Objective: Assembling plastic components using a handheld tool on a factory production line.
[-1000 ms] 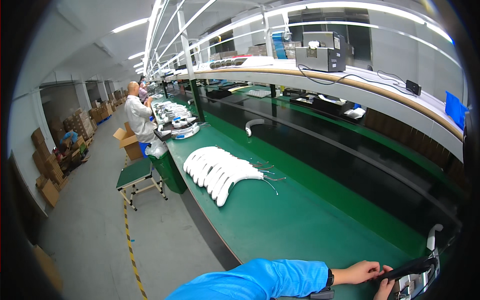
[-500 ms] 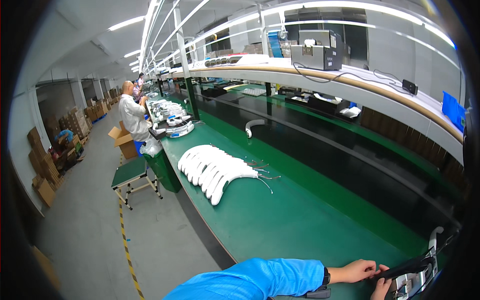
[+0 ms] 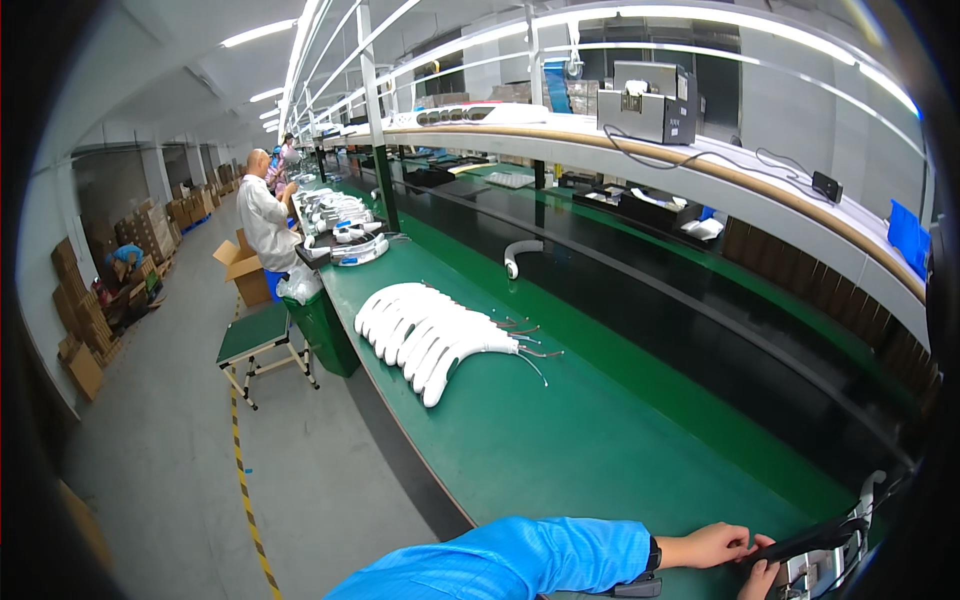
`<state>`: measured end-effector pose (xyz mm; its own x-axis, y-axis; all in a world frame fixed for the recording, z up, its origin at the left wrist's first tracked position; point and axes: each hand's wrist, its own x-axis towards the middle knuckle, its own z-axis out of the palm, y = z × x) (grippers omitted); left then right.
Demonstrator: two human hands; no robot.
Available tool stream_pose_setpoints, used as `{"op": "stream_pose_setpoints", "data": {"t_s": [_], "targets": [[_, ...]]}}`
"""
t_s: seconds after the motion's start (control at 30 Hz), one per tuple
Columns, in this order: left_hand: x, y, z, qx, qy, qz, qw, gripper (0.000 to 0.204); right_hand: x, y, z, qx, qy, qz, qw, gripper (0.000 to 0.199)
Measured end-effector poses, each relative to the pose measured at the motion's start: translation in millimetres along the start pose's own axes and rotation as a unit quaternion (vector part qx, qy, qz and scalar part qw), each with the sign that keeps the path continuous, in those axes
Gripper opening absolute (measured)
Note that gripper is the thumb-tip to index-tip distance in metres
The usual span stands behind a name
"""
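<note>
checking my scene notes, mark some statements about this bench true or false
1. A batch of white curved plastic parts lies on the long green workbench. True.
2. The left hand touches a black bar-shaped part. True.
3. The forearm wears a red sleeve. False: the blue sleeve is blue.
4. A small green-topped stand is on the floor beside the bench. True.
5. The white parts are stacked on the upper shelf. False: they lie on the bench.
</note>
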<state>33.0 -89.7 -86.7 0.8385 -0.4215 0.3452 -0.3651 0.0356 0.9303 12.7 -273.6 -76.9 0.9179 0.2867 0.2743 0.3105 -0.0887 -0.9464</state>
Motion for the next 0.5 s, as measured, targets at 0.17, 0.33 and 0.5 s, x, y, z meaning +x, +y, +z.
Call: {"op": "stream_pose_setpoints", "data": {"t_s": [0.17, 0.33, 0.5], "targets": [[3.5, -6.3, 0.6, -0.113, -0.008, -0.018, 0.993, 0.010, -1.1, 42.4, -16.1, 0.048, 0.029, -0.025, 0.998, 0.079], [15.0, 31.8, -109.3, 0.239, 0.061, -0.041, 0.968, 0.036, 6.2, 20.9, 2.5, 0.091, 0.060, 0.007, 0.994, 0.079], [28.5, 20.9, -324.5, 0.518, 0.219, -0.107, 0.820, 0.042, 8.7, 20.8, 8.7, 0.105, 0.043, 0.019, 0.993, 0.076]]}}
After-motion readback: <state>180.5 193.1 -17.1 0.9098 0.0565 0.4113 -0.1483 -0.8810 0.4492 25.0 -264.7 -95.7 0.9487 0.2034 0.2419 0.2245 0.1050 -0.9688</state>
